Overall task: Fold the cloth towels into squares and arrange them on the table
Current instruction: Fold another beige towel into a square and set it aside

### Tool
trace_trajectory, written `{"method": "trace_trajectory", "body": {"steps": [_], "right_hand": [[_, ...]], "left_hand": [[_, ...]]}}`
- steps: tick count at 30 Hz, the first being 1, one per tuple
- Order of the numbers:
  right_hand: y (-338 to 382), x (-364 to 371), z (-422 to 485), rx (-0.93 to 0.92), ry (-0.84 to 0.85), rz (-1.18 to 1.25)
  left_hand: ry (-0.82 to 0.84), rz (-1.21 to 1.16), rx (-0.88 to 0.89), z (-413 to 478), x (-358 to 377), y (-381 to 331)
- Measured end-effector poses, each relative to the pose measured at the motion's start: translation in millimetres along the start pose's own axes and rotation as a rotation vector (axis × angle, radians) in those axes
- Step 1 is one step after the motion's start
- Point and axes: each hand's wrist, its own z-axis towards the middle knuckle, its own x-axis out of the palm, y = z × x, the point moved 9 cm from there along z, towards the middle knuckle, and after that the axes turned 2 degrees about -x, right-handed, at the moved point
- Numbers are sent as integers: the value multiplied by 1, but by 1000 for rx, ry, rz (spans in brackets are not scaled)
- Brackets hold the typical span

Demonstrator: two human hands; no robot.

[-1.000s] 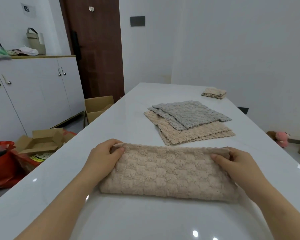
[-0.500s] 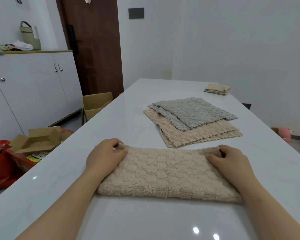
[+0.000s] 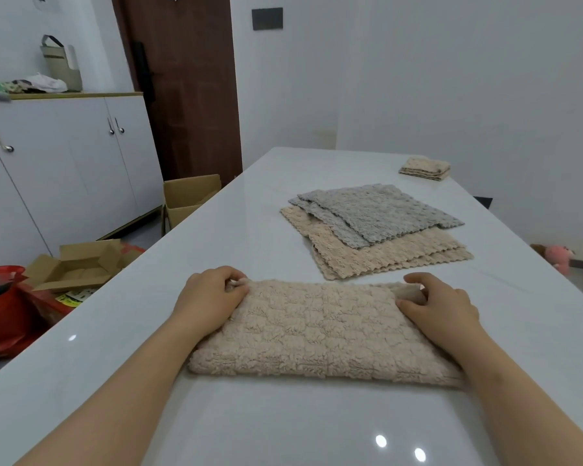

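The towel (image 3: 320,331) lies folded into a strip by the tabletop's (image 3: 249,418) near edge, left hand (image 3: 209,297) and right hand (image 3: 441,306) each pinching a far corner with curled fingers (image 3: 228,274); the next move, I judge, folds one end over the other into a square.

The table (image 3: 283,425) is smooth, glossy white, with bright light glints. On it the beige towel (image 3: 317,331) is thick, nubbly matt cloth; the grey towel (image 3: 377,213) farther along it looks equally fleecy. Beside the table stands a matt cardboard box (image 3: 189,196).
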Motion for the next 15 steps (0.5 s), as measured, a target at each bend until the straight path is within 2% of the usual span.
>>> {"method": "trace_trajectory", "body": {"steps": [7, 11, 15], "right_hand": [[17, -18, -3, -149, -56, 635], [26, -16, -5, -210, -14, 698], [24, -19, -7, -169, -61, 799]], "left_hand": [[-70, -693, -105, -12, -20, 4], [-100, -788, -142, -15, -27, 9], [-112, -885, -202, -14, -26, 15]]}}
